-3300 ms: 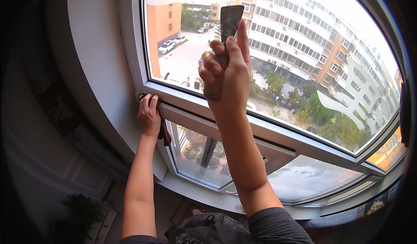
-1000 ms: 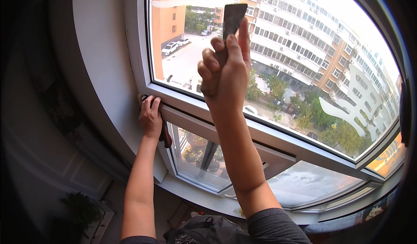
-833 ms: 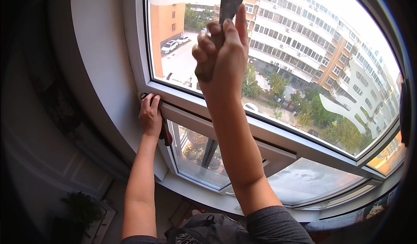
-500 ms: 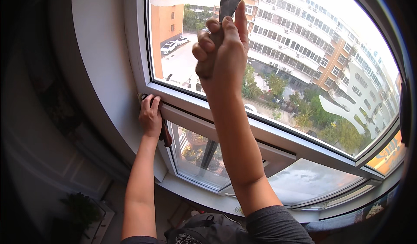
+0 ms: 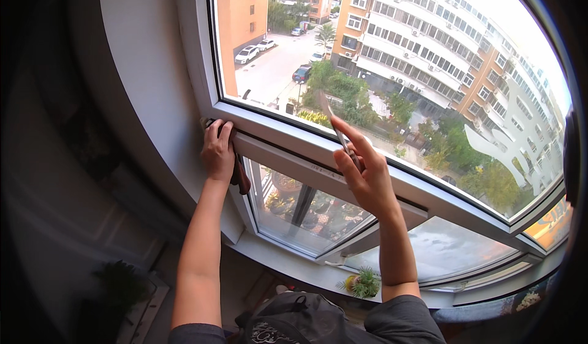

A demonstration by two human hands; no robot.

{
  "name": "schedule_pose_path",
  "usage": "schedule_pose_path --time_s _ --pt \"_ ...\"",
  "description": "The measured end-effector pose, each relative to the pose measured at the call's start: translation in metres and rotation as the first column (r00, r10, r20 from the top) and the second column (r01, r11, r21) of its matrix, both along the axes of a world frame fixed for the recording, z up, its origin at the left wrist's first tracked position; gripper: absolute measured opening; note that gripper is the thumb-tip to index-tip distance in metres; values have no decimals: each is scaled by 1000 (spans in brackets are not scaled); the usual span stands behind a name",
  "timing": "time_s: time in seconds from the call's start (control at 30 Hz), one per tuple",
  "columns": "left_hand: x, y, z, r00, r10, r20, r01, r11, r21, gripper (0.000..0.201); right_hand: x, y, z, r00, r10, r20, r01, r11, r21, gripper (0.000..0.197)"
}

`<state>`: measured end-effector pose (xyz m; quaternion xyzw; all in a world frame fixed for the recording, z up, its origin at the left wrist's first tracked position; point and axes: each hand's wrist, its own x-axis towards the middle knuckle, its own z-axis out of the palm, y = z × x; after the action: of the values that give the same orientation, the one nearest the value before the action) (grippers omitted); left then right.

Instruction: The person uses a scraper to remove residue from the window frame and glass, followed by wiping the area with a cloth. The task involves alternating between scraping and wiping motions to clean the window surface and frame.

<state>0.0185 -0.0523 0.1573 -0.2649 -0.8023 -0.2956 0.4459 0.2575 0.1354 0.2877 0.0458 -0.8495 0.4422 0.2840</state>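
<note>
Right hand: right hand (image 5: pixel 372 175) in front of the crossbar (image 5: pixel 272 128), thumb and fingers closed narrowly around the scraper (image 5: pixel 339 133).
Scraper: thin blade angled up past the crossbar; contact with glass cannot be told.
Left hand: left hand (image 5: pixel 218 151) at the crossbar's left end, fingers curled over; grip cannot be told.
Brown-handled object: brown-handled object (image 5: pixel 242 180) hangs beneath that hand, below the crossbar.
Upper pane: upper pane (image 5: pixel 404 99) above the crossbar, white wavy shape (image 5: pixel 495 151) at right.
Wall: smooth pale wall (image 5: pixel 138 50), left of the crossbar.
Lower pane: lower pane (image 5: pixel 285 215) below the crossbar.
Sill: pale sill (image 5: pixel 294 261) beneath, bearing a small plant (image 5: pixel 365 284).
Room: dim, below left of the crossbar; dark leafy plant (image 5: pixel 119 286) beside a pale cabinet (image 5: pixel 150 310).
Outdoors: orange-and-white building (image 5: pixel 422 50), seen above the crossbar.
</note>
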Motion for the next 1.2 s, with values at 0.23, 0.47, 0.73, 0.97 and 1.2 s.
schedule_pose_path --time_s 0.23,0.47,0.73,0.97,1.2 --pt "-1 -12 19 951 -281 130 240 934 263 39 44 32 -40 974 -166 -154 219 870 442 44" --pt "61 34 48 872 -488 -45 373 601 707 37 72 64 -71 926 -340 -165 372 894 249 39" --pt "94 100 66 830 -431 -355 446 894 -44 18 70 73 -82 906 -357 -229 399 900 176 40" --pt "53 64 55 911 -288 -295 286 957 -53 20 71 79 -92 895 -380 -231 406 911 71 42" --pt "-14 2 49 965 201 -170 -220 970 -100 26 70 77 -92 906 -372 -201 385 922 29 43"
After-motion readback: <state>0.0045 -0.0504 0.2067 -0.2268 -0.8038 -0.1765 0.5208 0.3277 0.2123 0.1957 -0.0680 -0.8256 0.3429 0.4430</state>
